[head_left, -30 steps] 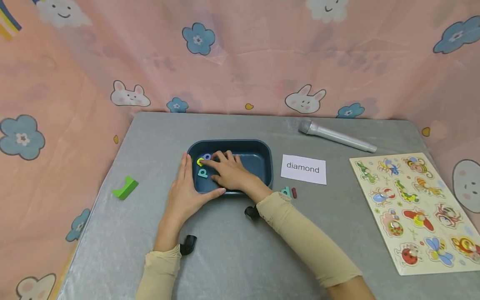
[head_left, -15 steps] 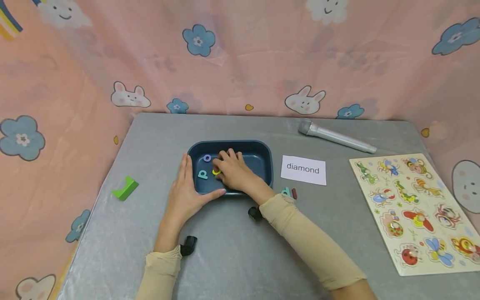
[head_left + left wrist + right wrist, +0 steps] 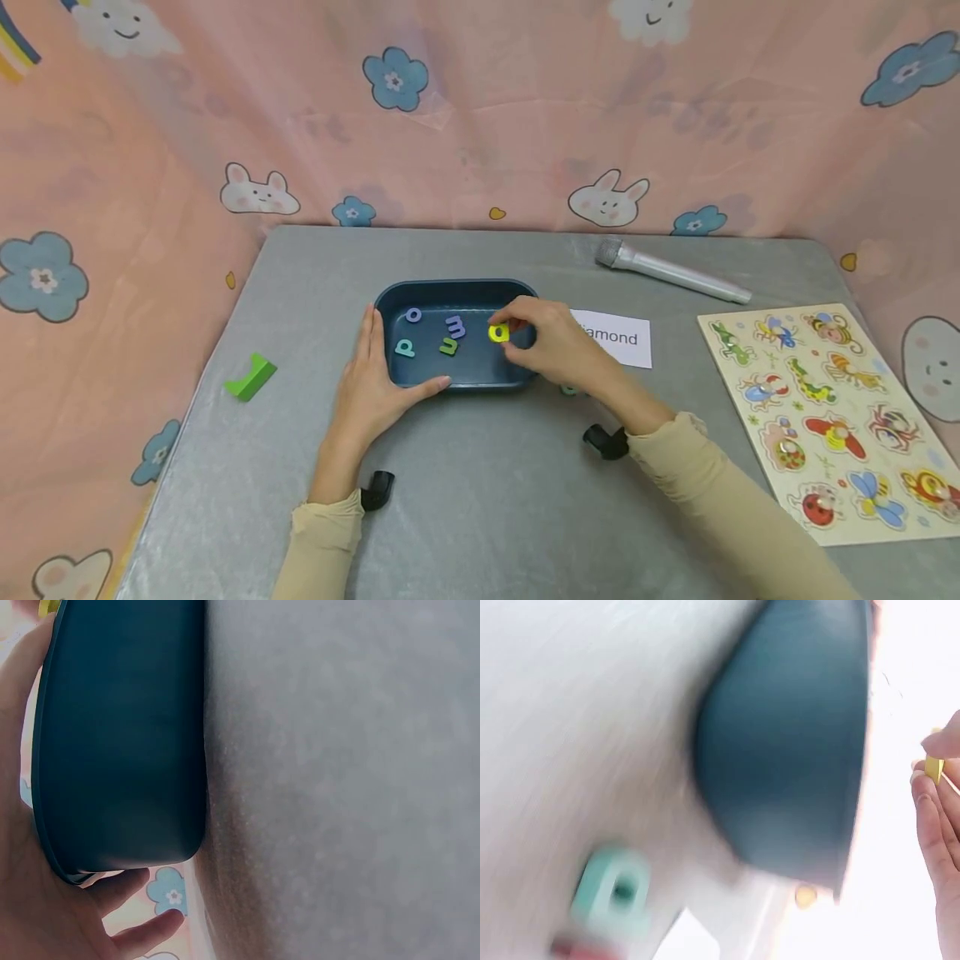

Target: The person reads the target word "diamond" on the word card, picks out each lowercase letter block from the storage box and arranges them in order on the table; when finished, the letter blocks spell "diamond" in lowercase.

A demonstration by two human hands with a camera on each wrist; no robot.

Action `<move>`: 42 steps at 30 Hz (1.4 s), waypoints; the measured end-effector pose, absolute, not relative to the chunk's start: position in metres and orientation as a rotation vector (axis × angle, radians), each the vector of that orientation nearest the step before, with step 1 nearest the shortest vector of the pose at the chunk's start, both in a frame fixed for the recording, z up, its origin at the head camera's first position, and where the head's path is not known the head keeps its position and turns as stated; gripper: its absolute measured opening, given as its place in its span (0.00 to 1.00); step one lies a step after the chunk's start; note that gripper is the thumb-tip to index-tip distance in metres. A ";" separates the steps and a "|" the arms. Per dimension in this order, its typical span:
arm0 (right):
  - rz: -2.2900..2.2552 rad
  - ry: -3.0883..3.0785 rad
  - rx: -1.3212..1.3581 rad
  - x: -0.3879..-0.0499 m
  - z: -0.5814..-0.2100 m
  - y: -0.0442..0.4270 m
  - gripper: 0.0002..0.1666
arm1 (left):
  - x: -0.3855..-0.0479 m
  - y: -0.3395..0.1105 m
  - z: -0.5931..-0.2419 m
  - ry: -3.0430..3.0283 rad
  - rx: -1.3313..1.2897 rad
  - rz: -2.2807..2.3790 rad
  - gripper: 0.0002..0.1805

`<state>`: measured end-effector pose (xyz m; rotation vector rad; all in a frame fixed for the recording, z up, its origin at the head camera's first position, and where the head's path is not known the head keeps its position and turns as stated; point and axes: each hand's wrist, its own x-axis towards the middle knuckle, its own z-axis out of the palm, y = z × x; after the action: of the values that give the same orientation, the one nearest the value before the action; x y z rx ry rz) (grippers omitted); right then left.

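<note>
My right hand (image 3: 558, 346) pinches a yellow letter (image 3: 498, 333) between thumb and fingers over the right part of the dark blue tray (image 3: 420, 373). In the right wrist view the same letter (image 3: 934, 766) shows edge-on at the fingertips, above the rim. My left hand (image 3: 367, 396) rests along the tray's left end, fingers straight and thumb out along the front edge. Inside the tray lie a purple ring-shaped letter (image 3: 413, 315), a teal letter (image 3: 405, 348), a purple m (image 3: 455, 327) and a green letter (image 3: 448, 346).
A card (image 3: 622, 340) ending in "iamond" is partly behind my right hand. Near it lies a teal letter (image 3: 604, 892) beside a red piece (image 3: 589, 951). A microphone (image 3: 675, 273) and an insect puzzle board (image 3: 817, 392) are at the right, a green block (image 3: 251, 377) at the left.
My right hand has moved right across the tray with the yellow letter, which lay at the left end earlier. The purple m and green letter are uncovered. My left hand has stayed put.
</note>
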<state>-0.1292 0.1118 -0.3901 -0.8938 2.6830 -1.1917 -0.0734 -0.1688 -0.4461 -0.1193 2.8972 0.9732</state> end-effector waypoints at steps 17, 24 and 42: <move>-0.756 2.867 -0.766 -0.103 -0.414 0.231 0.17 | -0.073 -0.169 -0.448 2.919 -0.097 0.972 0.80; -0.700 2.837 -0.665 -0.100 -0.432 0.237 0.15 | -0.073 -0.169 -0.448 2.922 -0.103 0.979 0.80; -0.751 2.826 -0.700 -0.108 -0.428 0.232 0.22 | -0.074 -0.168 -0.447 2.911 -0.108 0.959 0.80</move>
<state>-0.1078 0.2318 -0.4278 -0.7005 2.8262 -0.7507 -0.0741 -0.1682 -0.4468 -0.1080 2.9108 0.9585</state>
